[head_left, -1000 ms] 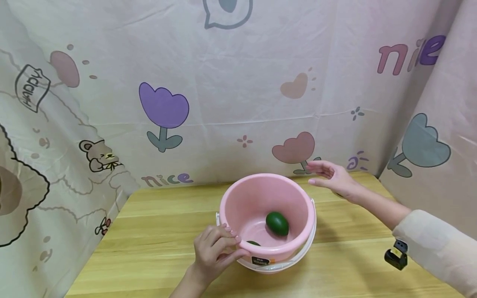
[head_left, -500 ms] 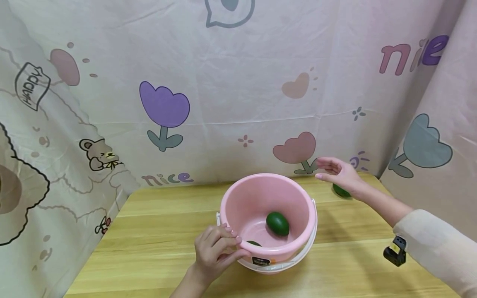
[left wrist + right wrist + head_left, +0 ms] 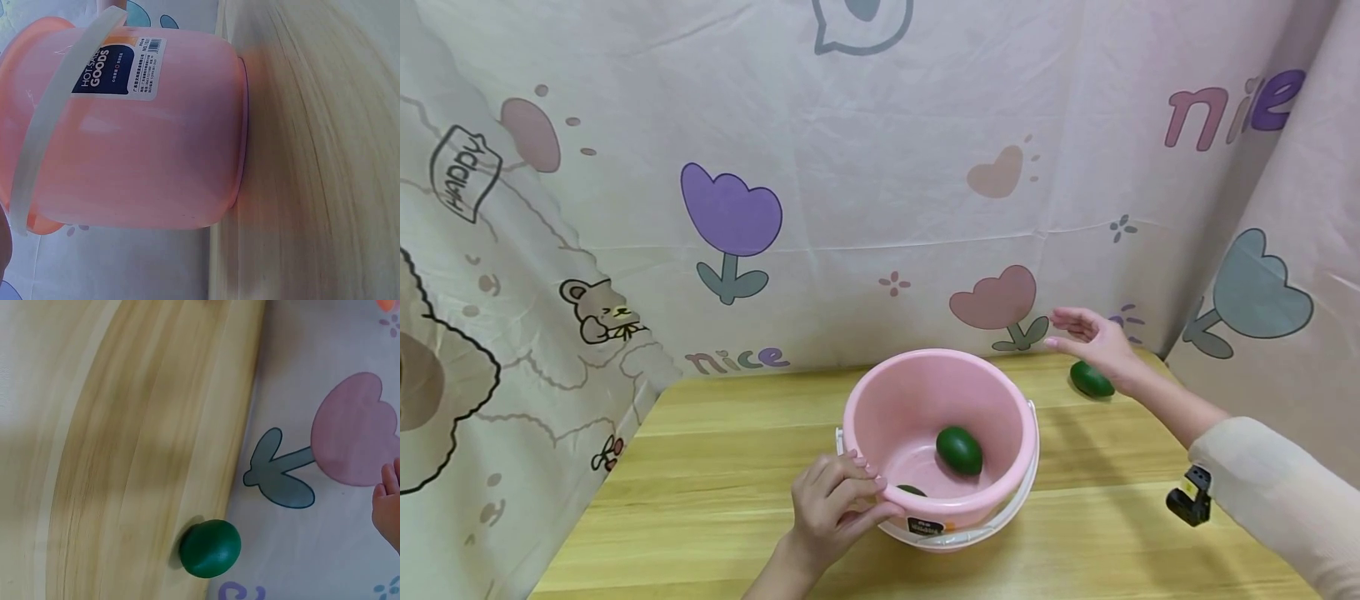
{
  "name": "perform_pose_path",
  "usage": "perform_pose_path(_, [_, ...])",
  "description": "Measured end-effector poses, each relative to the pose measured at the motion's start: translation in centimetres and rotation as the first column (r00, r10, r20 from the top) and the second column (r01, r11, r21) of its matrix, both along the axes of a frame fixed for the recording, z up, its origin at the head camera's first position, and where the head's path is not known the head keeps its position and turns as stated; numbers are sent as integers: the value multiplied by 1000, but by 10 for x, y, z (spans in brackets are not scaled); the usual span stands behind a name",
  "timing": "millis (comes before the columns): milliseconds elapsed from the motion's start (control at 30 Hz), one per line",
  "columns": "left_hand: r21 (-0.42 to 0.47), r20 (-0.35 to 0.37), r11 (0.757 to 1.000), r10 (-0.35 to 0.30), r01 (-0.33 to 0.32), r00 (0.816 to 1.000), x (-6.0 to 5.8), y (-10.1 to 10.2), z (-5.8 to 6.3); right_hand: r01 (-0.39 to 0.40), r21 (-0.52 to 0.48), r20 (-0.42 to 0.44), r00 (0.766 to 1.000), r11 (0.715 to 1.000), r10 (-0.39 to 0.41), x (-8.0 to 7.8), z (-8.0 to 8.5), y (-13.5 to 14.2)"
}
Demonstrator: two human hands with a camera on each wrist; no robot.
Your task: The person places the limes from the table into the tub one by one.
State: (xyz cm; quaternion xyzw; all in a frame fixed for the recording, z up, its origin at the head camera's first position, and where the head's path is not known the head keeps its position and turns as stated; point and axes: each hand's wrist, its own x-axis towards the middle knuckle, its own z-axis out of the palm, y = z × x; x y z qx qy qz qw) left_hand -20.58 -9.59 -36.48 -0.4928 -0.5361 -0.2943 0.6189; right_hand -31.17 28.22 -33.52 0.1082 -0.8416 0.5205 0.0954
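My left hand pinches the near-left rim of a pink bucket, thumb outside and fingers over the edge. The bucket stands upright, its white handle lowered toward the front. Inside lies a smooth dark green avocado-like fruit; a second green piece is mostly hidden by the near wall. To the bucket's right, my right hand hovers with loosely bent fingers, holding nothing. Just below it on the table sits another green avocado-like fruit, apart from the hand. The right wrist view also has this fruit.
A wooden table runs back to a printed cloth with flowers and lettering. More cloth hangs at both sides. A black device is fixed at the right sleeve. The bucket's label faces the front.
The right hand has moved right and slightly up, away from the bucket. The fruit on the table, earlier hidden behind that hand, has come into sight. The left hand keeps its hold on the rim.
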Motion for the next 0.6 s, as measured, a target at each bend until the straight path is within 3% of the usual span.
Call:
perform_pose_path(267, [1,4,1000,-2,2,1000,0,0,-1,36,-49,-6,999,998,-36,-6,-2,10])
perform_pose_path(600, [0,8,1000,8,-8,1000,0,0,-1,147,19,-1,989,989,-147,-13,-7,26])
